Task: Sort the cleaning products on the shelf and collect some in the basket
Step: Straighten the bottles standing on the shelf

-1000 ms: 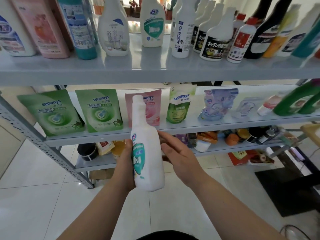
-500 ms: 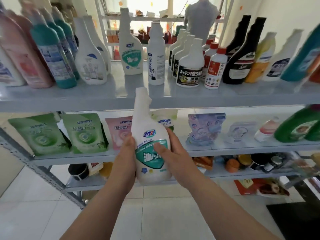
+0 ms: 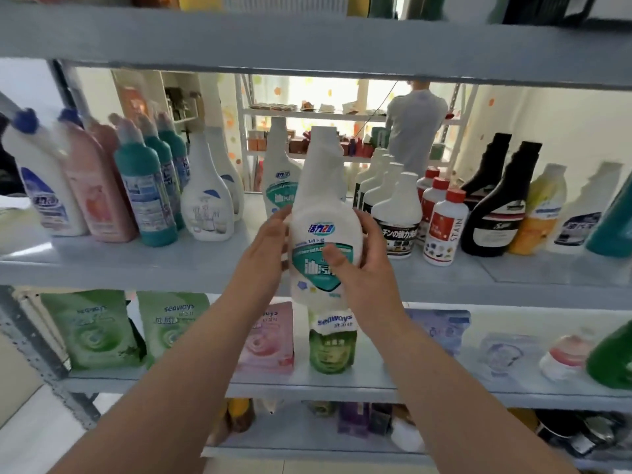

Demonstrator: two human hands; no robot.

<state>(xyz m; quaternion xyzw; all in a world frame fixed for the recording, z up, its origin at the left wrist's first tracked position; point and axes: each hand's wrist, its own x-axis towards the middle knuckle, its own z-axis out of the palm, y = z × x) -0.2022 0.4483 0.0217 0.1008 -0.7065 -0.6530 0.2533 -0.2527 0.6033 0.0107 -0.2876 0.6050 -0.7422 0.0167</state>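
Head view: left hand (image 3: 270, 241) and right hand (image 3: 364, 268) wrap the white bottle (image 3: 319, 213) upright, held just before the middle shelf (image 3: 136, 265), likely lined up to seat beside its matching bottle (image 3: 277, 179).

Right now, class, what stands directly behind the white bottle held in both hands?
A matching teal-labelled bottle stands on the shelf behind the held bottle, its right side covered. Anything behind the held bottle's body is hidden.
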